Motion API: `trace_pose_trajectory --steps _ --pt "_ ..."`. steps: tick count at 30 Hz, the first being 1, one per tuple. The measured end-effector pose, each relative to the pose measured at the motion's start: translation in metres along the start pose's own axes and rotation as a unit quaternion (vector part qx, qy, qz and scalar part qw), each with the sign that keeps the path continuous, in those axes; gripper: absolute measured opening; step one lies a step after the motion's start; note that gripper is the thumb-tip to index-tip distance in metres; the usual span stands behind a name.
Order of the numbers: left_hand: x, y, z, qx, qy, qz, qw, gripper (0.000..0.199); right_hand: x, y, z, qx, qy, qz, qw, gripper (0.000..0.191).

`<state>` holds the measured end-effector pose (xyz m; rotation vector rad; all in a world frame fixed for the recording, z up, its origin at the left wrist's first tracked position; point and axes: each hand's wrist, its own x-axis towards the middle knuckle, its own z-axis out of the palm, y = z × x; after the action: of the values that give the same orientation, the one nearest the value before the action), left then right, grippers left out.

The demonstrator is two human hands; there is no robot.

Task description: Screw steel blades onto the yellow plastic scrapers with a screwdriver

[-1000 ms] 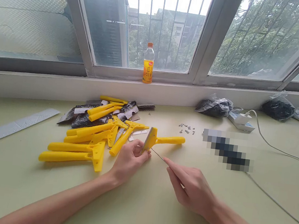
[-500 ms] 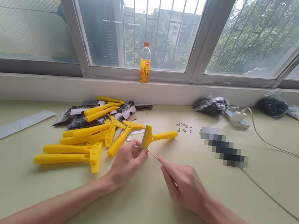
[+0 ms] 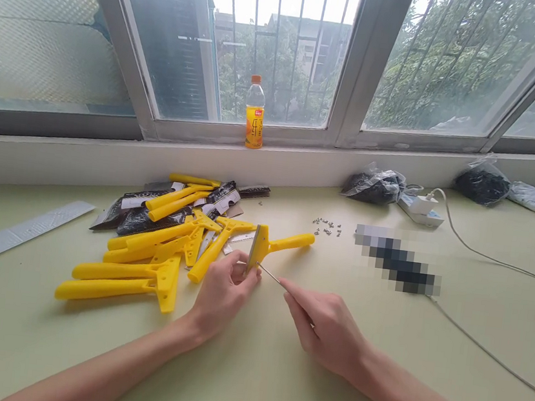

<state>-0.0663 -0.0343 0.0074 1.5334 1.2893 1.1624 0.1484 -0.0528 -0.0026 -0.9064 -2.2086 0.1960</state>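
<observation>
My left hand (image 3: pixel 224 293) is closed on the head of a yellow scraper (image 3: pixel 290 245), whose handle points right and away from me. A metal strip runs along the edge of its head. In my right hand (image 3: pixel 324 328) is a screwdriver (image 3: pixel 270 274); its thin shaft shows, while its handle is hidden in my fingers. The tip meets the scraper head near a small screw. Left of my left hand lie several more yellow scrapers (image 3: pixel 113 289), handles mostly pointing left. Small screws (image 3: pixel 327 226) are scattered beyond the held scraper.
Black plastic packets (image 3: pixel 155 219) lie under the scrapers. A flat grey strip (image 3: pixel 24 235) is at the left. An orange drink bottle (image 3: pixel 255 117) stands by the window. Bags (image 3: pixel 375 186), a power strip (image 3: pixel 421 213) with a cable, and a blurred dark object (image 3: pixel 396 260) are at the right.
The whole view has shifted slightly, with things appearing a little further left. Both hands keep their hold, and the screwdriver tip stays at the scraper head.
</observation>
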Motion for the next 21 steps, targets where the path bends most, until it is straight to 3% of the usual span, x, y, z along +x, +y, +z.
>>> trace_pose_trajectory --steps 5,7,11,15,21 --pt "0.0 -0.001 0.0 0.015 0.002 0.009 1.0 0.019 0.006 -0.009 -0.007 0.061 -0.02 0.137 0.989 0.015" --pt "0.0 -0.002 0.0 0.016 0.0 0.004 1.0 0.019 0.006 -0.011 -0.011 0.066 -0.03 0.162 0.984 0.013" --pt "-0.001 -0.001 0.0 0.03 0.004 0.007 1.0 0.018 0.002 -0.006 -0.012 0.023 -0.034 0.101 0.994 0.021" --pt "0.0 -0.001 -0.001 0.034 0.008 0.009 0.999 0.019 0.001 -0.002 -0.006 -0.068 0.018 0.042 0.997 0.03" --pt "0.002 -0.002 -0.001 -0.024 0.006 -0.024 0.999 0.022 0.004 -0.01 -0.003 -0.031 -0.028 0.106 0.993 0.02"
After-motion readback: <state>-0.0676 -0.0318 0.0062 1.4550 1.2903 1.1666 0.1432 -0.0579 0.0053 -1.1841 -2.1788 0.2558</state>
